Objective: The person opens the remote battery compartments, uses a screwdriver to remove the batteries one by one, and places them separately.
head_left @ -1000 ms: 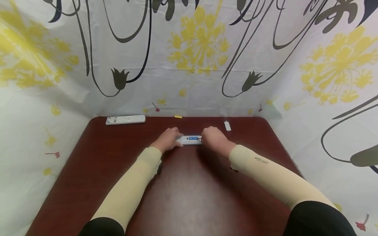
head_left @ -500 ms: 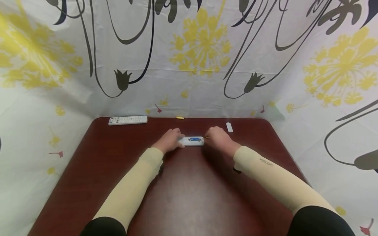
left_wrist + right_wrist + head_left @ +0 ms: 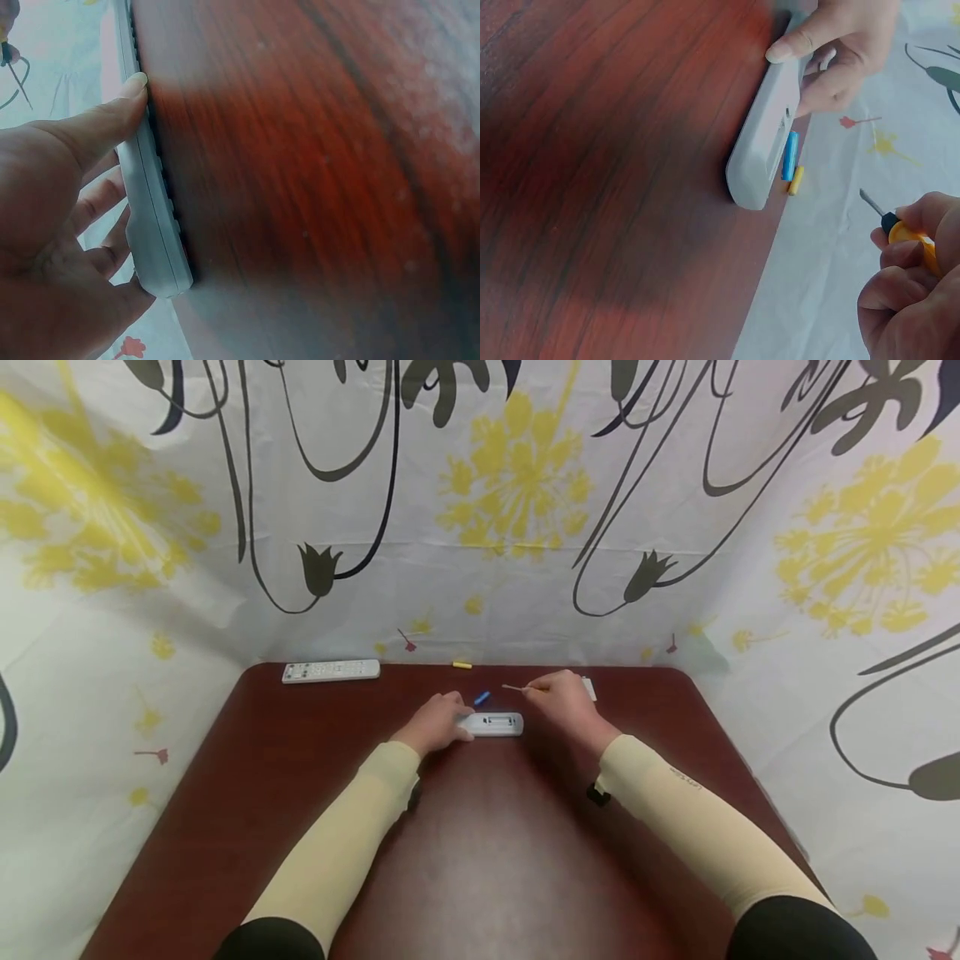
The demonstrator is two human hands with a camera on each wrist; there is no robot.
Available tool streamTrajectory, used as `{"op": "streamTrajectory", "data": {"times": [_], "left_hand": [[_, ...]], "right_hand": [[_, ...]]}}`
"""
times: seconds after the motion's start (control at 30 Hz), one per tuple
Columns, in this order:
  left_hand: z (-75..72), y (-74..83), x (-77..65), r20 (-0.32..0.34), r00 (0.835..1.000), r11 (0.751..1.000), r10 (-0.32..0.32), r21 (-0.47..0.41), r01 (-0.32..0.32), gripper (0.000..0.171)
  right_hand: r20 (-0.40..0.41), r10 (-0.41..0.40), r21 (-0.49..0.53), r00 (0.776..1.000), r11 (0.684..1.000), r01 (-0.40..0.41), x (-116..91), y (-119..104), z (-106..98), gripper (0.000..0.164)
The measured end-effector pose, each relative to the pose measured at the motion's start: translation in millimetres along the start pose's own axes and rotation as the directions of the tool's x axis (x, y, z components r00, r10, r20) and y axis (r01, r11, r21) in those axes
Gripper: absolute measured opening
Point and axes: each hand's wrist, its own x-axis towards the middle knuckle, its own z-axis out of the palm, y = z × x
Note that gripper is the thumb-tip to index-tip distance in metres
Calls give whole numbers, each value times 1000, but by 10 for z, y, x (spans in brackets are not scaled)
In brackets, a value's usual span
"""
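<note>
A white remote control lies buttons down near the table's far side, its battery compartment bare and facing up. My left hand grips its left end, thumb on the near edge and fingers on the far edge. In the right wrist view, my right hand holds a small screwdriver with a yellow handle and black collar. Its metal tip points left, above the table and apart from the remote. Just behind the remote lies a blue battery, loose on the table.
Another white remote lies buttons up at the back left. A yellow battery sits at the far edge. Partly behind my right hand is a white battery cover. Patterned cloth hangs around the dark red table.
The blue battery has come out of the remote's compartment and now lies behind it. My right hand has lifted the screwdriver up and away from the remote. The left hand keeps its grip.
</note>
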Motion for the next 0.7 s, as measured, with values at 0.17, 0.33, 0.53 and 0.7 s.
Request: {"op": "streamTrajectory", "data": {"times": [0.17,0.33,0.53,0.7], "left_hand": [[-5,36,3,-2,1000,1000,-12,3,12,51],[3,33,10,-3,1000,1000,-12,15,12,52],[12,28,0,0,1000,1000,-18,11,18,51],[33,17,8,-9,1000,1000,-20,24,20,51]], "right_hand": [[-1,15,7,1000,1000,-15,-32,1,20,23],[-8,22,26,1000,999,-22,-78,4,43,24],[-23,61,77,998,995,-59,-163,20,85,26],[-39,106,116,994,988,-101,-248,45,96,26]]}}
